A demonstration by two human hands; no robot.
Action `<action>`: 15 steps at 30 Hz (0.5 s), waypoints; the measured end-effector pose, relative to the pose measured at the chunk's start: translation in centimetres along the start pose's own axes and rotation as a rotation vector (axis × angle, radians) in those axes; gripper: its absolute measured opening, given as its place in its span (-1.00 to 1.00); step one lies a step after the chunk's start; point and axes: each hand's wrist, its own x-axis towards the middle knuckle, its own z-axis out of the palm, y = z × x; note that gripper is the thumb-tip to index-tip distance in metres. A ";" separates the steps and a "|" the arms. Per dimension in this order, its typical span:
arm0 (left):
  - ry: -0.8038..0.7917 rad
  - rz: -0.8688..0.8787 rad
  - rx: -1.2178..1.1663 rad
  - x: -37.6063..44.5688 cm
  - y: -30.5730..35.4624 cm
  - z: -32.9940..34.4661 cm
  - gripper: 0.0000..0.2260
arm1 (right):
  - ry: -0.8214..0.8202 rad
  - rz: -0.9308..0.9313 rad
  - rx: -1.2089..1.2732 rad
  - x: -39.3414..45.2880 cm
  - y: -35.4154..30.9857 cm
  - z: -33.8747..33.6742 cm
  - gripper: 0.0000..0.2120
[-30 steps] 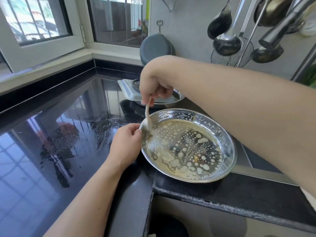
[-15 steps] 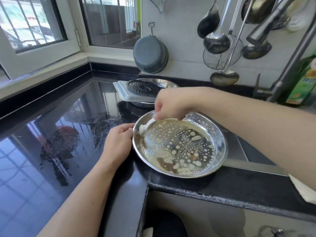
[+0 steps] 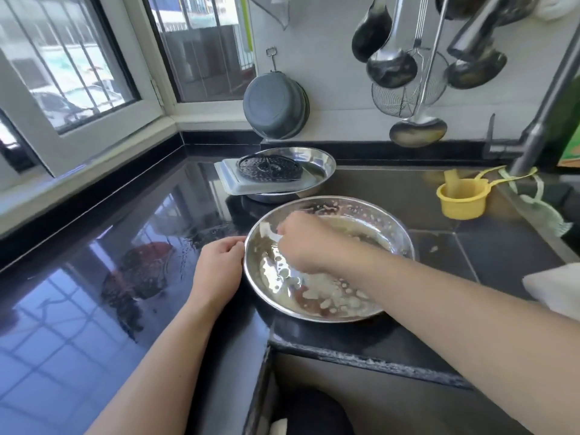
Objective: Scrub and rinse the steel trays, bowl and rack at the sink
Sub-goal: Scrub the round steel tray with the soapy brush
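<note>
Two hands on one greasy tray (image 3: pixel 370 301), nothing rinsed yet.

Tray sat on the black counter (image 3: pixel 94 309) right in front of me, sink further right. Left hand (image 3: pixel 218 271) was curled against its left rim to steady it. Right hand (image 3: pixel 306 243) was down inside, fingers pinching a white scraper (image 3: pixel 268 233) near the left wall, so it was the closer one for scrubbing. Second tray (image 3: pixel 323 166) with the rack (image 3: pixel 270 167) waited just behind.
</note>
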 end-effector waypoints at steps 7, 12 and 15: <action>-0.014 0.000 0.003 0.0 0.0 0.3 -0.68 | 0.013 -0.005 0.114 -1.0 2.2 0.0 -0.70; -0.039 0.037 -0.039 -0.2 0.2 0.2 -0.64 | -0.111 -0.062 0.000 -1.1 1.3 0.9 -0.77; -0.032 0.039 -0.073 -0.1 0.0 0.2 -0.64 | -0.193 -0.108 0.018 -2.3 1.7 0.0 -0.70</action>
